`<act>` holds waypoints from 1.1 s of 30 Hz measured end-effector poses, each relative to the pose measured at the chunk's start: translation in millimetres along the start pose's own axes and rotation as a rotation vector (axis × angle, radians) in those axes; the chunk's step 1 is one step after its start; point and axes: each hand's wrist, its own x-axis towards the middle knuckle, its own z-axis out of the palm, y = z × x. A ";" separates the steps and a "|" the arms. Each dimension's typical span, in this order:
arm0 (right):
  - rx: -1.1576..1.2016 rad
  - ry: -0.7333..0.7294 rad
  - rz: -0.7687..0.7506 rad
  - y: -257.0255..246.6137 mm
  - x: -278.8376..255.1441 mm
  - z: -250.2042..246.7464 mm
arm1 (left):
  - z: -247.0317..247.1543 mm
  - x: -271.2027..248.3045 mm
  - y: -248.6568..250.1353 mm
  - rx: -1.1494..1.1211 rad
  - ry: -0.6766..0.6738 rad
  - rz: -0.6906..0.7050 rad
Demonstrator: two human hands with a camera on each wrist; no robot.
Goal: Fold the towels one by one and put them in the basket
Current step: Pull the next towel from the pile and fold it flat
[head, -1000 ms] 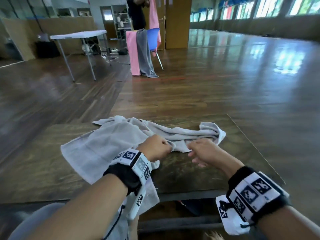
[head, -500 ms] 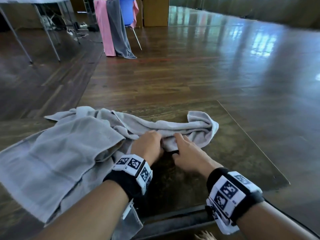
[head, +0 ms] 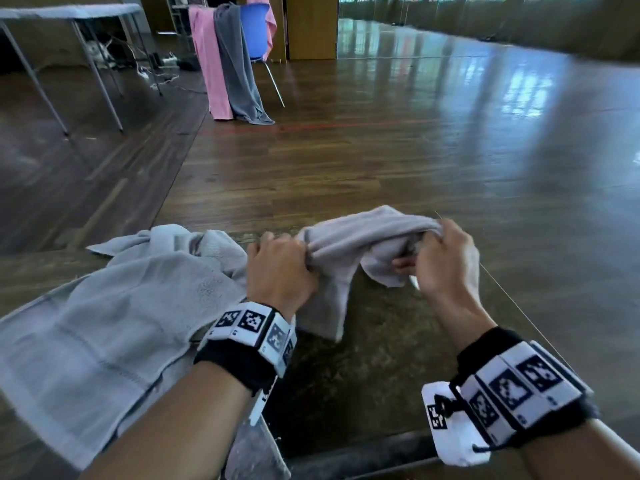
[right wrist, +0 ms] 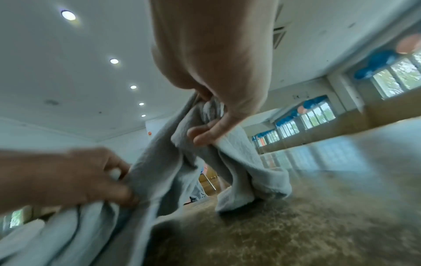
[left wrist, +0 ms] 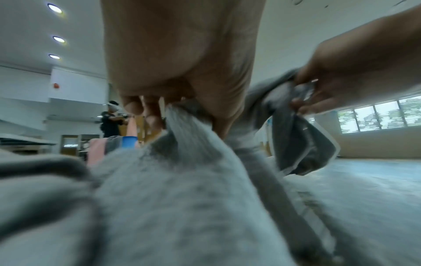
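Observation:
A light grey towel lies crumpled over the left half of a dark worn table, with one end hanging off the near edge. My left hand grips a bunched part of it near the middle. My right hand holds the towel's right end lifted off the table, fingers curled round the cloth. In the left wrist view the left hand clamps a fold of towel. The right wrist view has the right hand pinching the hanging cloth. No basket is in view.
Beyond the table stretches a glossy wooden floor. A blue chair draped with a pink towel and a dark grey towel stands at the back. A folding table is at the far left. A person stands behind the chair.
Both hands have closed on the towel and raised its right end off the table; the right hand moved right and up. The head view has tilted down and closer.

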 end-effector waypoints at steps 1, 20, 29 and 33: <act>0.069 0.040 0.033 0.2 4.7 -4.3 | -0.1 -0.3 -4.5 0.015 -0.021 -0.039; -0.306 -0.251 -0.354 7.8 -5.9 7.2 | -23.9 10.6 29.5 -1.096 -0.230 -0.078; 0.033 -0.133 -0.080 5.5 4.8 4.7 | -13.5 5.2 19.5 -0.880 -0.289 -0.025; -0.018 -0.338 -0.182 5.1 -1.9 5.4 | -20.8 14.2 22.1 -1.072 -0.193 -0.155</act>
